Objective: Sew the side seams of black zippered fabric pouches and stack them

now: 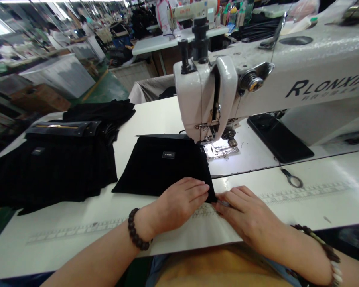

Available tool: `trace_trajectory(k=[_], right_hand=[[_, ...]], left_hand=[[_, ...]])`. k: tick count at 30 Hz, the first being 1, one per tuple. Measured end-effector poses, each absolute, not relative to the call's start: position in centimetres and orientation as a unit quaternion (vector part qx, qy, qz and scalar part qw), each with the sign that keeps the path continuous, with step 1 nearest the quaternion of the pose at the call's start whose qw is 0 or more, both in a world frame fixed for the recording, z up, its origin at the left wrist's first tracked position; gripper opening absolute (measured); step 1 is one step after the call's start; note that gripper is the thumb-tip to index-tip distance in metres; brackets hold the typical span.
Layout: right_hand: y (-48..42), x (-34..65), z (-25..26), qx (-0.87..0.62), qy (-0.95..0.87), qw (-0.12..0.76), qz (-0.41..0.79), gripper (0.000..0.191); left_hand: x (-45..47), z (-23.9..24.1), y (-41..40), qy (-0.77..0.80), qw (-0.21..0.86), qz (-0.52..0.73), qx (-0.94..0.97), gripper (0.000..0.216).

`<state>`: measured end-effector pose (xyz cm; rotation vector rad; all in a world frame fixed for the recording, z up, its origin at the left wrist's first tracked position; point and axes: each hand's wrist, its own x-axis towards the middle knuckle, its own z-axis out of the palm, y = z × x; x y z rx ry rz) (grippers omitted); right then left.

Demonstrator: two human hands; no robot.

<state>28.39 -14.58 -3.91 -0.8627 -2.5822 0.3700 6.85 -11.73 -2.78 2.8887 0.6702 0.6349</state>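
A black fabric panel [146, 171] with a small dark label [168, 155] lies on the white table. Its right edge runs beneath the needle area of a white sewing machine [194, 99]. My left hand [179, 201] rests on the panel close to its lower right corner, fingers lying flat. At that same corner, my right hand [242, 209] has thumb and fingers closed on the fabric's edge. The needle tip and presser foot are partly hidden by the machine head.
Left of the panel sits a pile of black fabric pieces [62, 171], with a zippered strip [60, 127] on top. A black phone [279, 137] and a grey ring [294, 181] lie at right. Printed ruler markings [86, 229] cross the table front. Another sewing machine [194, 11] stands behind.
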Motion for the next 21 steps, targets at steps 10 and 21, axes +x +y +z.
trace_trajectory(k=[10, 21], right_hand=[[-14.34, 28.22, -3.54, -0.322, -0.911, 0.212, 0.148, 0.027], [-14.30, 29.04, -3.67, -0.345, -0.870, 0.276, 0.217, 0.016]], left_hand=[[6.89, -3.43, -11.57, 0.262, 0.170, 0.256, 0.915, 0.018], [6.88, -3.81, -11.97, 0.244, 0.126, 0.255, 0.927, 0.017]])
